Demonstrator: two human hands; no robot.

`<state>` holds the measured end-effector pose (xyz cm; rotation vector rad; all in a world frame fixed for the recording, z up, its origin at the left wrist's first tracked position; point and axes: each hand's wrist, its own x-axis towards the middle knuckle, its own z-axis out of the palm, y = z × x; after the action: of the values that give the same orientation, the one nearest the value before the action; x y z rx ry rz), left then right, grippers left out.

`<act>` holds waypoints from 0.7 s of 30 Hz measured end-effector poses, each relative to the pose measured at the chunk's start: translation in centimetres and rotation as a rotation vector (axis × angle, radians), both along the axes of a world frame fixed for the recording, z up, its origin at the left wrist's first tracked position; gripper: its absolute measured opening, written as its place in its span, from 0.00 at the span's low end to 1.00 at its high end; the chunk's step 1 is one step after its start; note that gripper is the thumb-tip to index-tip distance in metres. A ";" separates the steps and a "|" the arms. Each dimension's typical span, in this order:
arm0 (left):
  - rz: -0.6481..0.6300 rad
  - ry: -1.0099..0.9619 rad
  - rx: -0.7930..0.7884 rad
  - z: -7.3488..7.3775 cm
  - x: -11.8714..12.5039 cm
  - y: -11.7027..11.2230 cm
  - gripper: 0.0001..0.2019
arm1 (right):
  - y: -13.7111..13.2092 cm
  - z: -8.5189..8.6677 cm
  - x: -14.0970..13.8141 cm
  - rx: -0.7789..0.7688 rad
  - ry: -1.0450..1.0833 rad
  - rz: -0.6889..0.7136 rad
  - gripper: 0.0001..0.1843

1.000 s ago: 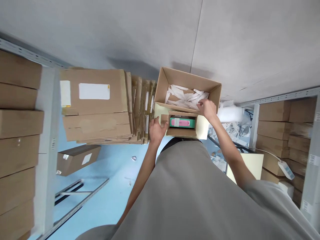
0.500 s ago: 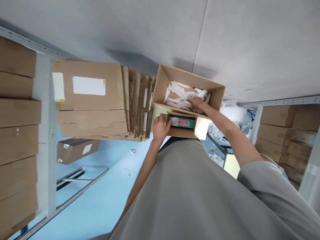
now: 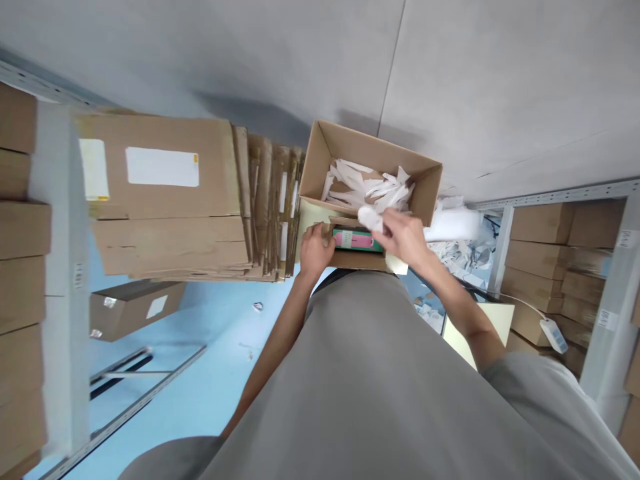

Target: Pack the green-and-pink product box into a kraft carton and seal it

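Note:
My right hand (image 3: 406, 235) pinches a crumpled strip of white paper (image 3: 370, 218) over the right part of a small open cardboard box (image 3: 357, 260). Inside that box lies a green and pink package (image 3: 354, 239), partly covered by the paper and my hand. At the box's left end, my left hand (image 3: 317, 251) is closed on its edge, the thumb reaching the inside. Directly behind stands a larger open carton (image 3: 377, 147), with loose white paper strips (image 3: 356, 181) on its bottom.
Flattened cardboard boxes (image 3: 170, 233) stand in a row at the left. A closed carton (image 3: 137, 308) is lower down. Shelves with stacked boxes flank both sides (image 3: 23, 287). White wrapping material (image 3: 455, 223) lies right of the large carton. A grey wall (image 3: 250, 53) rises behind.
My right hand has come out of the larger carton toward me, bringing white paper over the small box. My left hand stays at the small box's left end.

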<state>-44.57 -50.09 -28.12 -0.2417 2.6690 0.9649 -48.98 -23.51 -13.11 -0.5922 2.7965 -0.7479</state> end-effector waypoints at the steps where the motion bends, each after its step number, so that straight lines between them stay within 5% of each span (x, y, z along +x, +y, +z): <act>1: 0.003 0.024 0.023 0.1 0.1 0.0 0.23 | -0.9 -0.2 1.7 -0.040 -0.014 0.040 0.10; 6: 0.036 0.059 0.149 0.2 0.7 0.0 0.20 | -5.3 -4.5 5.9 0.029 -0.260 -0.019 0.10; 13: 0.090 0.023 0.229 -0.1 2.2 0.1 0.22 | -7.8 -9.9 3.2 0.334 -0.572 -0.246 0.20; 17: 0.026 0.029 0.208 0.4 2.9 0.6 0.21 | -8.5 -10.0 2.1 0.306 -0.622 -0.257 0.28; 21: -0.077 0.006 0.100 1.2 3.1 1.2 0.23 | -6.7 -7.5 2.7 0.316 -0.557 -0.241 0.23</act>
<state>-41.44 -48.87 -26.88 -0.1139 2.6054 1.0732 -46.24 -30.19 -20.63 0.0172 2.3997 -0.4074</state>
